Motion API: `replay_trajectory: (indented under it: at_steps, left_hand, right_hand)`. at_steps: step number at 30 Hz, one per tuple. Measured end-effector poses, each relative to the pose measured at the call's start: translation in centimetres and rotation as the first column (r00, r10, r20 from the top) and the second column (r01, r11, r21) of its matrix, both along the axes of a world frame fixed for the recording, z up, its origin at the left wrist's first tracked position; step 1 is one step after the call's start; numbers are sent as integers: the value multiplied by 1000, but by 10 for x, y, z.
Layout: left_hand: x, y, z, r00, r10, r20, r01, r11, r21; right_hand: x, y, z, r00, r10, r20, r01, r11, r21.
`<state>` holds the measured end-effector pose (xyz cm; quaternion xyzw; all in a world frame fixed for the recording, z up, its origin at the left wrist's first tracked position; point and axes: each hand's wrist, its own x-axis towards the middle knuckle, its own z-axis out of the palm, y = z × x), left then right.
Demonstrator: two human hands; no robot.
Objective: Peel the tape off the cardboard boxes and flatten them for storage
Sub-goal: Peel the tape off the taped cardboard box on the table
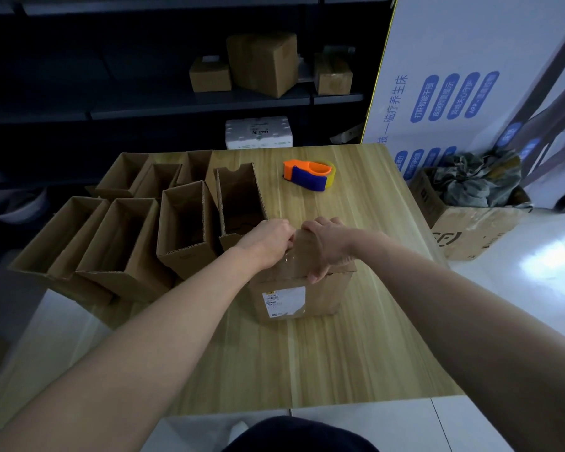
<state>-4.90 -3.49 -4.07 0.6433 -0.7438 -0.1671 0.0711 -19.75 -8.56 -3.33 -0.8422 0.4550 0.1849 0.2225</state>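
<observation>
Sealed box (323,298) stands mid-table (307,360), a bit toward the right edge, label (284,301) facing the person. Clear tape (291,261) runs over its top and down the near face.

Left hand (266,244) is curled tight at the far end of the tape and looks to be pinching it, though the fingertips are hidden. Right hand (328,247) clamps the top, fingers hooked over the near edge.

Step in hand is probably starting the peel. Advice:
- Pull low and flat along the seam, not upward, or the tape shreds.
- Keep the right hand pressing down so the box doesn't lift.
- Slide it clear of the strip's path.

Open boxes (128,230) crowd the left edge, so peel away from them. Tape dispenser (309,174) sits near the far edge, well apart.
</observation>
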Motion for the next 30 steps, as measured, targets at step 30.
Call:
replay_trajectory:
  at_steps: [30]
  left_hand:
    - [7, -8, 5, 995, -102, 10, 101, 994, 50]
  right_hand:
    - [0, 0, 3, 1000, -25, 16, 25, 1000, 18]
